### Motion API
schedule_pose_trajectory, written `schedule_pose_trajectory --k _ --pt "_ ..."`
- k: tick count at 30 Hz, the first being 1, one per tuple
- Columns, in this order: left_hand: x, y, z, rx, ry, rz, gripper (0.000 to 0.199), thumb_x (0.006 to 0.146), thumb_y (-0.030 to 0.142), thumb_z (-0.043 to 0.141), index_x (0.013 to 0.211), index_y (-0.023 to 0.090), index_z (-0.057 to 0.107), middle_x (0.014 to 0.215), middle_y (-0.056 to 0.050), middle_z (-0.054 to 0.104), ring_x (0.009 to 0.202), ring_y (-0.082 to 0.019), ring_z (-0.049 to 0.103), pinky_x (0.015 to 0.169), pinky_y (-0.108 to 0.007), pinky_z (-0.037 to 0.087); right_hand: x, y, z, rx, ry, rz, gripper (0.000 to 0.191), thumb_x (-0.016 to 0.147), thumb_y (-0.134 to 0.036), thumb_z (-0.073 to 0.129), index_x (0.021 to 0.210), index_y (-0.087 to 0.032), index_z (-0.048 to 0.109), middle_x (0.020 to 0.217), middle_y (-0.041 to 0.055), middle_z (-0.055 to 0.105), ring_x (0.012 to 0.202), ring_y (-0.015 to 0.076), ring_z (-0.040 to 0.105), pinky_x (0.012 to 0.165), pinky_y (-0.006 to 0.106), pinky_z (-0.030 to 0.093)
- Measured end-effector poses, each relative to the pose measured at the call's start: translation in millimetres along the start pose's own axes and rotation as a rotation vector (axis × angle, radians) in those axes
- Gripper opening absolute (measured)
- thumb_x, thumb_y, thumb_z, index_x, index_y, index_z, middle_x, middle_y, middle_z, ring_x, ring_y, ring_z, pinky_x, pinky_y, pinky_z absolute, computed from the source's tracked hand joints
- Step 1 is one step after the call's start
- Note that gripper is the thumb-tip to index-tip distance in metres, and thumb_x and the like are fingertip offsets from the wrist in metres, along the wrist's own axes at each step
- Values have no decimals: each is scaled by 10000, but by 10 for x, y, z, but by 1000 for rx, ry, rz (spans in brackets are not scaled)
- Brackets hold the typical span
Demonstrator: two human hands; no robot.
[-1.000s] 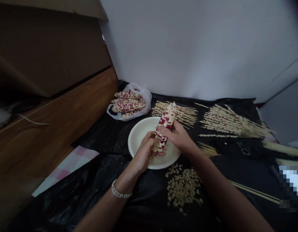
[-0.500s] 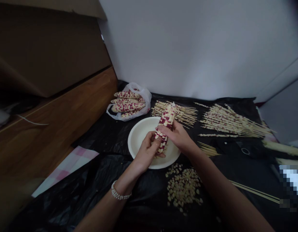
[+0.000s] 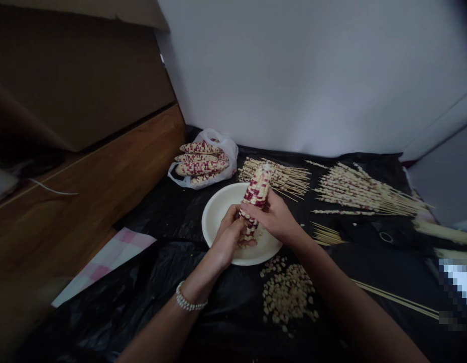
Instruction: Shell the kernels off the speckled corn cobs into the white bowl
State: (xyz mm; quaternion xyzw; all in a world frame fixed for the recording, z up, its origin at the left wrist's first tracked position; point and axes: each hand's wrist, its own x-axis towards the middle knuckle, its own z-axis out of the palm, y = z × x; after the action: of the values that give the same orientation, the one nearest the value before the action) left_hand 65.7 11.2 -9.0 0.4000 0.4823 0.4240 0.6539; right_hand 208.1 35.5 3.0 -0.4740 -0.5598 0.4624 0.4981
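Head view: at your far left a brown cardboard box (image 3: 78,75) stands over a wooden panel (image 3: 116,161), with a pink-and-white checked sheet (image 3: 105,259) lying below. Next comes the surface (image 3: 142,277), spread with wrinkled black plastic and backed by a pale wall (image 3: 312,75). Moving right along it, you have a clear plastic bag (image 3: 229,146) holding speckled corn cobs (image 3: 203,166), then a white bowl (image 3: 213,217). Loose kernels (image 3: 288,297) are heaped on the plastic just in front of the bowl. Behind it lies one bundle of loaded skewers (image 3: 294,176); a larger bundle (image 3: 350,189) sits farther right, with bare sticks (image 3: 326,234) nearer you.

Your forearms reach in from the bottom corners and meet over the bowl. Your left hand (image 3: 229,234), a beaded bracelet (image 3: 186,300) at its wrist, curls round the lower end of a red-and-cream ear of corn (image 3: 256,194). Your right hand (image 3: 277,217) grips its middle, thumb laid across the front. The ear tilts, its upper end pointing away and slightly right.
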Motion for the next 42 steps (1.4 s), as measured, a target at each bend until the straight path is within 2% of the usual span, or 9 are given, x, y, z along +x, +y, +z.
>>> schedule_pose_trajectory --k 6,12,16,21,28,30,34,40,42 --pt "-30 72 19 -99 -28 9 451 624 238 649 1074 212 644 1090 -66 689 946 -253 659 594 -285 580 61 14 -78 133 20 49 408 735 -438 818 1019 -215 629 997 42 735 951 234 680 907 392 550" --pt "-17 77 56 -129 -11 0 451 775 480 735 1109 193 638 1085 -97 725 908 -246 687 568 -270 567 86 14 -130 199 13 100 478 695 -491 850 1017 -218 625 1073 63 745 1014 253 682 971 427 535" --pt "-25 79 58 -109 2 1 393 770 392 712 1101 198 625 1048 -80 723 884 -236 688 576 -281 578 79 45 -123 185 3 89 447 719 -485 836 1013 -214 635 1056 63 740 996 248 676 958 424 534" --pt "-34 111 26 -180 -28 -74 451 619 220 647 1069 215 624 1034 -43 690 911 -228 674 647 -314 605 68 63 -101 99 -3 34 431 716 -474 846 987 -209 639 952 38 724 921 236 664 899 400 540" --pt "-46 66 48 -96 -28 -30 437 734 372 749 1115 208 613 1177 -95 668 1050 -286 664 708 -368 624 66 79 -94 88 10 25 392 746 -453 826 1000 -221 636 956 36 710 901 227 647 871 391 539" --pt "-43 55 53 -83 -14 -21 396 754 344 700 1115 206 613 1168 -97 666 1036 -282 662 694 -363 624 66 87 -91 99 14 24 388 742 -444 830 992 -219 637 960 37 706 900 223 644 878 393 538" --pt "-27 66 40 -142 -28 -24 454 629 169 657 1082 201 632 1140 -69 654 963 -225 641 712 -329 617 61 57 -93 142 17 41 393 736 -441 833 988 -219 629 959 37 714 919 228 662 900 404 544" --pt "-20 85 44 -242 -13 -26 322 703 252 761 991 185 634 1018 -51 661 925 -193 625 766 -331 607 51 -51 -102 241 16 96 496 701 -476 852 1058 -226 615 1088 71 745 1035 263 696 988 437 545" --pt "-23 69 48 -247 18 16 340 675 200 769 988 190 637 1008 -32 654 929 -182 625 790 -324 602 53 -48 -92 249 30 118 499 708 -483 845 1071 -225 621 1104 77 747 1033 267 700 987 440 549"
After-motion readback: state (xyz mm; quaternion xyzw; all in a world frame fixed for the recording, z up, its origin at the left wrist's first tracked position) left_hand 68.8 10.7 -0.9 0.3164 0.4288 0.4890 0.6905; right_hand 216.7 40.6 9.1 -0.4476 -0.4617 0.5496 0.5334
